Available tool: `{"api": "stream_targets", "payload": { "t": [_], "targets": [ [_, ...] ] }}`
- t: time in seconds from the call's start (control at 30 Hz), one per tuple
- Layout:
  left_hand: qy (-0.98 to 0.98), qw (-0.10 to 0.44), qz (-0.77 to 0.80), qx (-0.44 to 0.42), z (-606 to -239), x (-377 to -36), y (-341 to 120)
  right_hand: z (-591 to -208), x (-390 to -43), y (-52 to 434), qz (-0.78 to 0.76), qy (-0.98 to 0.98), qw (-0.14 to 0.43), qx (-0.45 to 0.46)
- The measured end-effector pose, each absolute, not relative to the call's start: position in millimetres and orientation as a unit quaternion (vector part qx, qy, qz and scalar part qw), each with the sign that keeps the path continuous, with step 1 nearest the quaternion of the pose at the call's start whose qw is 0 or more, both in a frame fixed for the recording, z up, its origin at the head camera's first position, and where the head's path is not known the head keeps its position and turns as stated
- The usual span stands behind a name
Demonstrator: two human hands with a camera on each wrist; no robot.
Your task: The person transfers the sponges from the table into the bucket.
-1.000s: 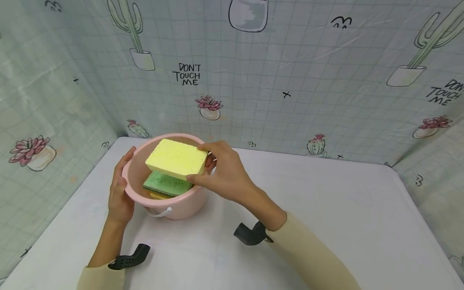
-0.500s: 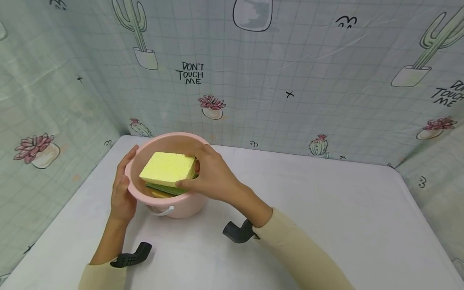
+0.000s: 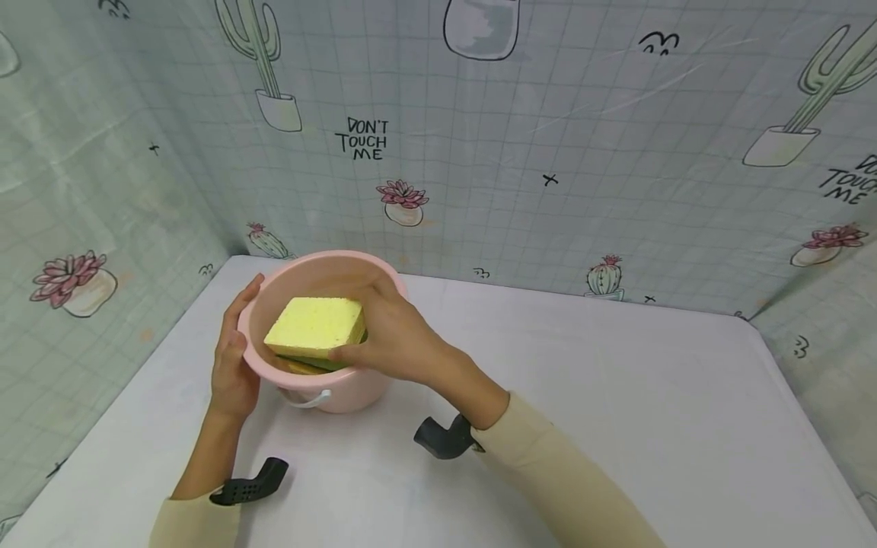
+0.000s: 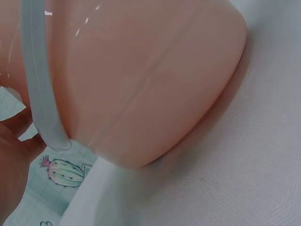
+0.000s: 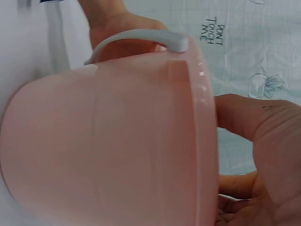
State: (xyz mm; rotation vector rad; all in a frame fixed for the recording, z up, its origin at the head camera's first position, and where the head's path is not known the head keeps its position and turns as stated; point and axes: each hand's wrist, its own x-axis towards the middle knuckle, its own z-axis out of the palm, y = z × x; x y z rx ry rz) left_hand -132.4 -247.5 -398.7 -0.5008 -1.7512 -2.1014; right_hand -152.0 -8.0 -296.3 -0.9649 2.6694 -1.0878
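A pink bucket (image 3: 359, 392) stands on the white-covered table at the left. My right hand (image 3: 404, 339) reaches over its near right rim and holds a yellow sponge (image 3: 311, 323) by its right end, thumb along the front edge. Beneath that sponge shows the edge of a green sponge (image 3: 329, 364), with an orange-yellow piece (image 3: 303, 368) lower down. Against the bucket's left outer side rests my left hand (image 3: 233, 373), its fingers stretched along the rim. The right fingertips are hidden inside the bucket; the right wrist view shows only the thumb and some fingers past the rim.
A white handle (image 3: 311, 399) hangs down on the bucket's near side. Behind and at both sides rises a printed cloth (image 3: 479, 221) with cactus drawings. The white tabletop (image 3: 617, 396) stretches to the right. Each wrist carries a black camera mount (image 3: 444, 438).
My right hand has lowered the yellow sponge from above the rim into the bucket, down and slightly left, over the green sponge. The left hand stays at the bucket's side.
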Motion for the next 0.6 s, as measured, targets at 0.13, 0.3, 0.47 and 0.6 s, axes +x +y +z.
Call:
{"api": "stream_targets", "payload": {
  "t": [0.13, 0.3, 0.47, 0.6],
  "targets": [
    [-0.627, 0.18, -0.739, -0.169, -398.1, -132.2, -245.0, -293.3, -152.3, -7.1, -0.339, 0.878, 0.067, -0.33],
    [-0.633, 0.181, -0.733, -0.169, -397.5, -133.9, -243.2, -292.1, -153.9, -4.6, -0.341, 0.871, 0.074, -0.344],
    [-0.638, 0.179, -0.73, -0.165, -398.9, -135.0, -243.8, -290.7, -154.7, -3.3, -0.332, 0.876, 0.085, -0.34],
    [-0.637, 0.179, -0.732, -0.16, -400.2, -135.1, -243.8, -289.1, -154.5, -3.9, -0.312, 0.886, 0.095, -0.329]
  ]
}}
